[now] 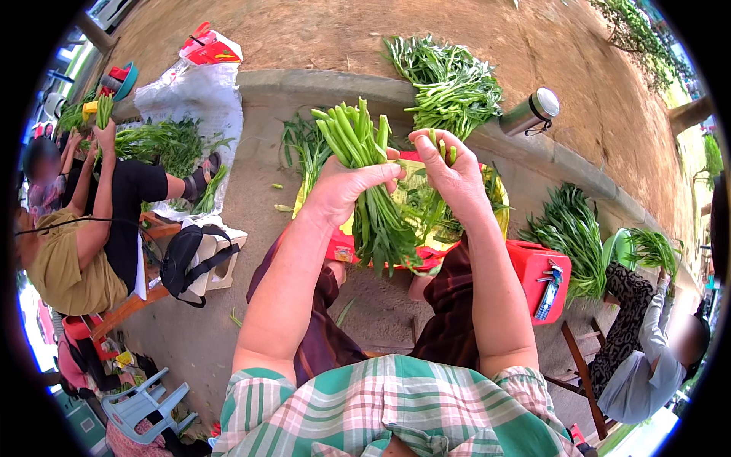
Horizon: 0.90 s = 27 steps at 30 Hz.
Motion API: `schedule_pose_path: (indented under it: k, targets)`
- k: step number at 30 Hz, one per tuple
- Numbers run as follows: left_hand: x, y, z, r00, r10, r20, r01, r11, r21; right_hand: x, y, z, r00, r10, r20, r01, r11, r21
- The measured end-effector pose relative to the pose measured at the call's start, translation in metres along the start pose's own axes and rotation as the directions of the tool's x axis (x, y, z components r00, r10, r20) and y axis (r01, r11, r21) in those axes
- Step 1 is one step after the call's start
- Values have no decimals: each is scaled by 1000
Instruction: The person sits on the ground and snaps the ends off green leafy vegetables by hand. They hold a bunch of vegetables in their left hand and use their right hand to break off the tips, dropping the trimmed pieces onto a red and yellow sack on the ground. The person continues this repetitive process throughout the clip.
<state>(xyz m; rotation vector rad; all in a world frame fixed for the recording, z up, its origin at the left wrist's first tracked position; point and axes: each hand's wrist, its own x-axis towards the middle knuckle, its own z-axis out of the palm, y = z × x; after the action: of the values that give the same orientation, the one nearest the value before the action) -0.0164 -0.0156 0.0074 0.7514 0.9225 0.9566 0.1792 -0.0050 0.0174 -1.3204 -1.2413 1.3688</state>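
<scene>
My left hand (345, 188) grips a thick bunch of leafy green stems (354, 137), likely water spinach. Its cut ends point up and away, and the leaves hang below my fist towards my knees. To its right, my right hand (460, 180) pinches a few short stems (438, 208), whose leafy part hangs under the fingers. The two hands are apart. Beneath them lies a yellow and red printed plastic sheet or bag (501, 197) with loose greens on it, partly hidden by my hands and the bunch.
A heap of greens (451, 85) and a steel flask (528, 111) rest along the concrete kerb (325, 83). At right stand a red box (534, 274) with keys and a phone, and more greens (571, 234). Co-workers handle greens on both sides; a backpack (191, 260) sits left.
</scene>
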Motion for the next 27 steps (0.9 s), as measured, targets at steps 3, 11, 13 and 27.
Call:
schedule_pose_path:
  k: [3, 11, 13, 27]
  targets:
    - [2, -2, 1, 997, -10, 71, 8, 999, 36, 1, 5, 1, 997, 76, 27, -79, 985, 151]
    - [-2, 1, 14, 995, -17, 95, 13, 999, 44, -6, -2, 7, 979, 153, 135, -174, 971, 163]
    - [-1, -2, 10, 997, 2, 72, -9, 994, 104, -5, -1, 8, 980, 152, 126, -175, 964, 198]
    - [2, 9, -10, 987, 107, -116, -102, 994, 45, 17, 12, -35, 953, 128, -274, 17, 882, 471]
